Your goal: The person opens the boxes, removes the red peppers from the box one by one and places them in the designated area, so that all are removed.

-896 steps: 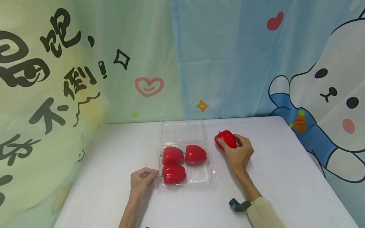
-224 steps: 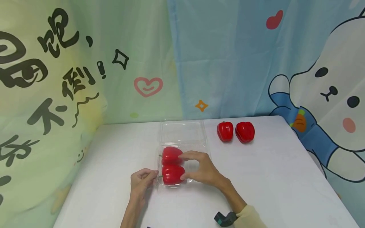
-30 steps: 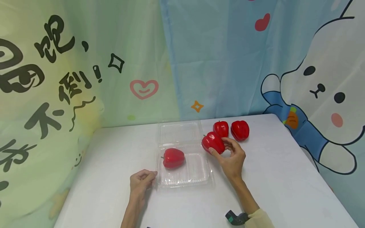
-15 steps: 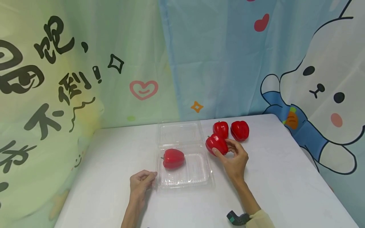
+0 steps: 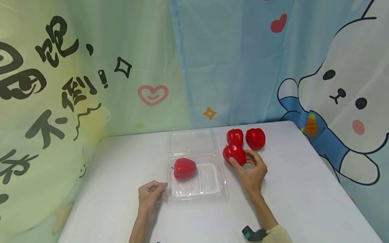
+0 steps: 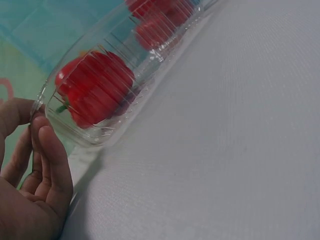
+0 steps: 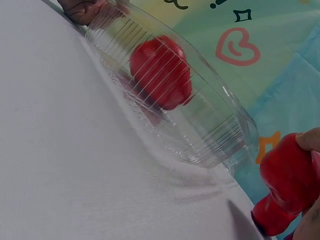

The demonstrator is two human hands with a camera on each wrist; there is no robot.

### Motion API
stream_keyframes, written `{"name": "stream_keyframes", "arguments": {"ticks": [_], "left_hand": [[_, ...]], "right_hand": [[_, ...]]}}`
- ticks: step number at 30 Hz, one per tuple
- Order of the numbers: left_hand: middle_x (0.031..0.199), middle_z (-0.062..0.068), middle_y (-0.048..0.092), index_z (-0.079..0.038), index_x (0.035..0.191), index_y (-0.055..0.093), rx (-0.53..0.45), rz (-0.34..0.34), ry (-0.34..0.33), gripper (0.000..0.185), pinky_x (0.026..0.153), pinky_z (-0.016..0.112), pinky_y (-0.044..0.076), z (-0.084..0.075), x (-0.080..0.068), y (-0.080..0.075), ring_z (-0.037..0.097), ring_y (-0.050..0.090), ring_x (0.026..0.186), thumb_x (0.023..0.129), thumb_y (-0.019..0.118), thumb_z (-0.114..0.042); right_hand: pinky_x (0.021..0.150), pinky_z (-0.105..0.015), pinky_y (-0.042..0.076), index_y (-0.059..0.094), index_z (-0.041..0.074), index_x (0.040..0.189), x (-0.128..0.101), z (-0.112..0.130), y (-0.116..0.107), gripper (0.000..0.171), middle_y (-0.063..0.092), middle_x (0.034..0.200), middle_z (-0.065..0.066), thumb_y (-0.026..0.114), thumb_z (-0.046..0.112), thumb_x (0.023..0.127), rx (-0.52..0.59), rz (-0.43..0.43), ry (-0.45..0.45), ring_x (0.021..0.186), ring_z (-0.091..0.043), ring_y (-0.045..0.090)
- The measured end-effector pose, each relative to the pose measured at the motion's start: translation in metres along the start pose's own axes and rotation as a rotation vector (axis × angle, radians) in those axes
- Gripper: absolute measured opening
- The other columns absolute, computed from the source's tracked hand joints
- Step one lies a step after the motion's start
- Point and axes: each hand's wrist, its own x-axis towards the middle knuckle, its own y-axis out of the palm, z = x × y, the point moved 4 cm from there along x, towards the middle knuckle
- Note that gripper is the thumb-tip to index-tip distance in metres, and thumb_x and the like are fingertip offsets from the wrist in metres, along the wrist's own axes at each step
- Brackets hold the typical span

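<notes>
Since half a second ago the held pepper [image 5: 234, 154] has dropped a bit lower and right in the head view, now down by the white table [image 5: 304, 189], just below the two peppers parked at centre right: the left one [image 5: 235, 136] and the right one [image 5: 255, 138].

Right hand [image 5: 251, 169] has thumb and fingers wrapped round the held pepper; not released. Can't tell if it touches the table yet.

Left hand [image 5: 150, 195] sits at the near-left corner of the clear clamshell tray [image 5: 212, 189], fingers curled against its rim [image 6: 42, 107], steadying it. Lid [image 5: 192, 141] is hinged open toward the backdrop.

Progress, my read: unloading is about three quarters done. Two peppers out and set down, third in hand, nearly placed. One pepper [image 5: 184, 168] left, in the tray's far-left quarter.

Orientation: held pepper looks roughly upright, long axis near vertical and stem end up, tilted slightly toward frame left; the stem itself is too small to confirm. The tray pepper lies on its side, long axis left-right across the frame, green stem pointing to frame left.
</notes>
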Motion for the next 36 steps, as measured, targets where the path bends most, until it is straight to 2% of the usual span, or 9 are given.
{"name": "stream_keyframes", "arguments": {"ticks": [11, 19, 29, 36], "left_hand": [[0.068, -0.001, 0.076, -0.011, 0.081, 0.076, 0.003, 0.002, -0.012, 0.010, 0.067, 0.024, 0.058, 0.000, 0.002, 0.000, 0.011, 0.066, 0.063, 0.086, 0.085, -0.014], [0.067, -0.002, 0.075, -0.011, 0.081, 0.076, 0.001, 0.000, -0.005, 0.010, 0.066, 0.024, 0.057, 0.000, 0.001, 0.000, 0.011, 0.066, 0.062, 0.086, 0.085, -0.014], [0.067, 0.000, 0.075, -0.011, 0.081, 0.077, 0.016, -0.006, -0.003, 0.011, 0.068, 0.024, 0.058, 0.000, 0.001, 0.001, 0.012, 0.066, 0.063, 0.086, 0.085, -0.015], [0.065, 0.002, 0.075, -0.008, 0.083, 0.077, -0.021, 0.024, 0.028, 0.012, 0.065, 0.024, 0.058, -0.001, -0.001, -0.001, 0.012, 0.065, 0.059, 0.089, 0.085, -0.015]], "right_hand": [[0.093, -0.011, 0.055, 0.068, 0.012, 0.139, -0.011, -0.009, 0.000, 0.065, 0.074, 0.137, -0.003, 0.097, 0.027, 0.083, -0.058, -0.086, 0.100, 0.108, -0.008, 0.066], [0.090, -0.005, 0.051, 0.067, 0.011, 0.139, -0.015, -0.009, 0.000, 0.064, 0.074, 0.136, -0.007, 0.095, 0.030, 0.085, -0.102, -0.129, 0.178, 0.108, -0.010, 0.065], [0.089, -0.003, 0.048, 0.066, 0.010, 0.140, -0.019, -0.017, -0.001, 0.067, 0.073, 0.137, -0.008, 0.095, 0.034, 0.085, -0.151, -0.147, 0.223, 0.109, -0.014, 0.066], [0.086, -0.002, 0.047, 0.066, 0.006, 0.139, -0.021, -0.018, -0.002, 0.065, 0.074, 0.134, -0.011, 0.094, 0.033, 0.086, -0.147, -0.141, 0.243, 0.109, -0.020, 0.067]]}}
